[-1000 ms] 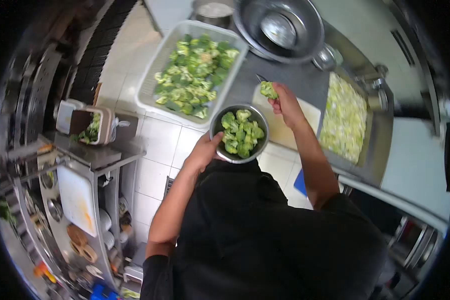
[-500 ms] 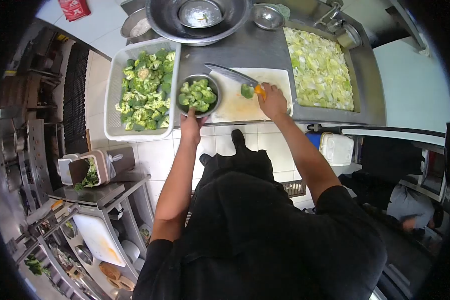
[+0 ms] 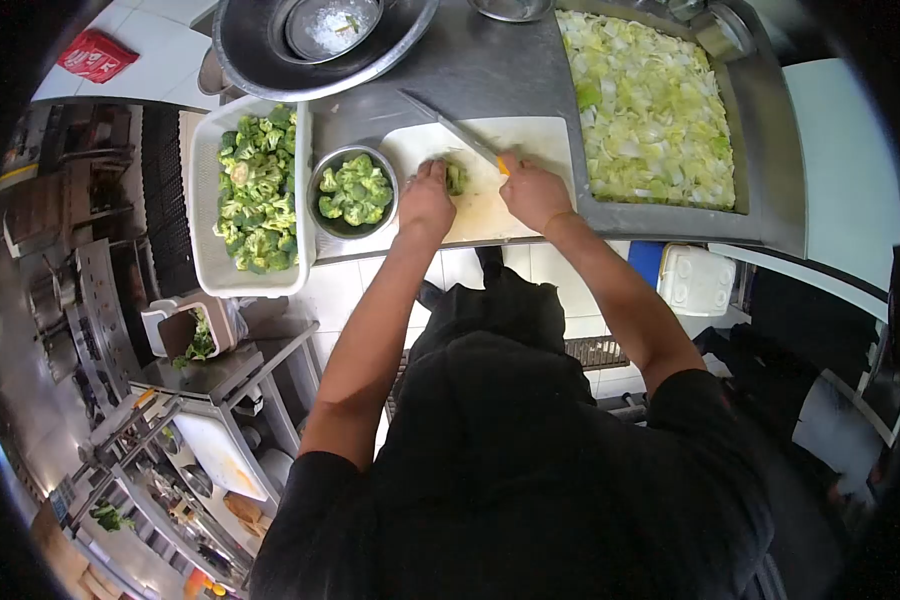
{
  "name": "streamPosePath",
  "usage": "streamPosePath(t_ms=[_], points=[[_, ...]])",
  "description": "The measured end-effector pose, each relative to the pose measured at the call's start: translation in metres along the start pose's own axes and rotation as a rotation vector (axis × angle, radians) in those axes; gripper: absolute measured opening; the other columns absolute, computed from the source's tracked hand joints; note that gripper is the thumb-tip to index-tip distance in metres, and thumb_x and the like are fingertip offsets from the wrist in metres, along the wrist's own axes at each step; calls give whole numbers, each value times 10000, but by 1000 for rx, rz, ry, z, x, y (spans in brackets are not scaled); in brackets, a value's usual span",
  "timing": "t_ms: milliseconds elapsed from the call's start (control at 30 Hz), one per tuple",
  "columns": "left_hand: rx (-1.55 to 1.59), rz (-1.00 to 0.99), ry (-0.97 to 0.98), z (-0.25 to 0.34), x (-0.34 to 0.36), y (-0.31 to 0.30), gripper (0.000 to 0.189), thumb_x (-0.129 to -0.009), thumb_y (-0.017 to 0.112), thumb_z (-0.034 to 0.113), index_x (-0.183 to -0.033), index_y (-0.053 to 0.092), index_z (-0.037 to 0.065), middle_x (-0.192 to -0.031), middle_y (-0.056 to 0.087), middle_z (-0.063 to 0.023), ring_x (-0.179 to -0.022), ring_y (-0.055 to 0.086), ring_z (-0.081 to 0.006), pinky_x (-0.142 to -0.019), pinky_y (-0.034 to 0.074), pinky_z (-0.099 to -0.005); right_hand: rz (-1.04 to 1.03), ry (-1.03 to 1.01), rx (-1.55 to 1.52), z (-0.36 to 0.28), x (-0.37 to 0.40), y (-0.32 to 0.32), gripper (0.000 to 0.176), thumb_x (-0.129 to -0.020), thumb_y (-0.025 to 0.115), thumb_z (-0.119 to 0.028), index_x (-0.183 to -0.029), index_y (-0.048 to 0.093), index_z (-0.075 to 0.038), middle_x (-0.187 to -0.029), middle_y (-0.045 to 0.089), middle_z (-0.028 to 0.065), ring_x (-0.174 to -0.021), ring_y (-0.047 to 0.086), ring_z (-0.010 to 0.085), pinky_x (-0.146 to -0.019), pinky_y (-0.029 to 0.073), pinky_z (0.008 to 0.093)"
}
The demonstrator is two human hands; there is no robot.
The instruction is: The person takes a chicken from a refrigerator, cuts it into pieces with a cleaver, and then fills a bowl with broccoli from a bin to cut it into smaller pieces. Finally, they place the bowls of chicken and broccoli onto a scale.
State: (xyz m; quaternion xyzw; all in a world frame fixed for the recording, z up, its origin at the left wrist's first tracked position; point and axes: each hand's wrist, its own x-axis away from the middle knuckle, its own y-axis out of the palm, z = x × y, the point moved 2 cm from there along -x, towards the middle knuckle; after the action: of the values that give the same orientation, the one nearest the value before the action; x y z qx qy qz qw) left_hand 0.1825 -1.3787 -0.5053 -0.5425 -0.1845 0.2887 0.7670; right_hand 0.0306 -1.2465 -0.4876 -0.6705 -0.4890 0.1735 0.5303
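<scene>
My right hand [image 3: 536, 195] is wrapped round the orange handle of a kitchen knife [image 3: 462, 136], whose blade points up and left over the white cutting board [image 3: 545, 140]. On the board, my left hand [image 3: 429, 203] has its fingers bent against a green broccoli piece [image 3: 457, 180], partly hidden by them. Close by on the left stands a steel bowl [image 3: 317, 216] of broccoli florets [image 3: 354, 190]. Farther left, a white plastic basket [image 3: 203, 240] holds more cut broccoli [image 3: 260, 190].
A large steel basin [image 3: 410, 52] with a smaller bowl inside stands at the back left. On the right, chopped cabbage [image 3: 655, 120] fills the sink [image 3: 765, 200]. A red packet [image 3: 97, 56] lies at the far left, and a white-lidded box [image 3: 697, 280] is below the counter.
My left hand has let go of the steel bowl, now on the counter beside the basket, and moved right to the broccoli piece. The knife stays in my right hand. The view has shifted.
</scene>
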Motion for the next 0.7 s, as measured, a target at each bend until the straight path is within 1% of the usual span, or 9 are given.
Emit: streamPosePath(t_ms=[67,100,167,200,267,367,467,567,700], points=[[47,-334,-119,-1,-5,-1,456,-878,620,50,-1329,556,34,-1312,580,-210,-1127,640,-402,-958,543,-478,-64,21,-45,5,6,-9,353,-966,584,-258,-1255,503,-72,-997,708,200,-919,700,384,-788,547,520],[90,-312,-155,-2,-4,-1,444,-873,651,76,-1309,579,37,-1282,593,-208,-1099,646,-398,-952,540,-473,-95,33,-67,9,10,-9,328,-973,585,-260,-1224,502,-67,-975,709,202,-898,701,389,-773,546,528],[180,-272,-226,-1,3,-2,426,-863,713,128,-1271,625,44,-1222,620,-205,-1044,657,-389,-939,535,-462,12,-26,-126,11,23,-4,301,-981,590,-255,-1196,498,-65,-946,711,202,-883,700,403,-762,542,535],[193,-224,-198,-1,5,-2,424,-866,719,145,-1268,620,50,-1236,617,-201,-1060,657,-393,-938,539,-469,67,-58,-152,11,29,-3,288,-986,592,-253,-1182,496,-65,-931,711,202,-875,699,410,-756,540,539],[219,-129,-147,0,11,-3,422,-874,732,179,-1261,612,62,-1265,612,-192,-1093,656,-401,-937,546,-483,27,-29,-180,3,44,-11,276,-986,593,-226,-1173,476,-60,-891,698,211,-852,682,435,-735,530,546],[313,-137,-168,8,10,-4,355,-880,735,184,-1193,621,62,-1217,622,-184,-1054,661,-401,-909,549,-490,-35,-4,-157,-12,59,-22,265,-984,595,-220,-1145,474,-49,-895,701,208,-845,693,425,-733,536,548],[299,-184,-167,11,6,-8,295,-894,721,176,-1141,617,53,-1181,624,-179,-1006,672,-403,-875,559,-494,-51,-2,-141,-21,68,-24,263,-983,592,-216,-1132,476,-34,-892,702,208,-837,703,415,-732,544,545],[287,-167,-136,19,6,-9,268,-897,716,163,-1122,617,57,-1172,620,-190,-961,682,-412,-836,571,-493,-52,-3,-138,-28,76,-28,254,-987,585,-204,-1126,474,-24,-886,699,215,-825,703,420,-720,547,543],[297,-179,-167,22,6,-10,266,-893,727,156,-1126,639,63,-1132,644,-184,-970,685,-399,-838,570,-477,-63,24,-137,-35,87,-30,259,-976,606,-168,-1125,457,-18,-893,689,221,-842,679,445,-722,532,555]])
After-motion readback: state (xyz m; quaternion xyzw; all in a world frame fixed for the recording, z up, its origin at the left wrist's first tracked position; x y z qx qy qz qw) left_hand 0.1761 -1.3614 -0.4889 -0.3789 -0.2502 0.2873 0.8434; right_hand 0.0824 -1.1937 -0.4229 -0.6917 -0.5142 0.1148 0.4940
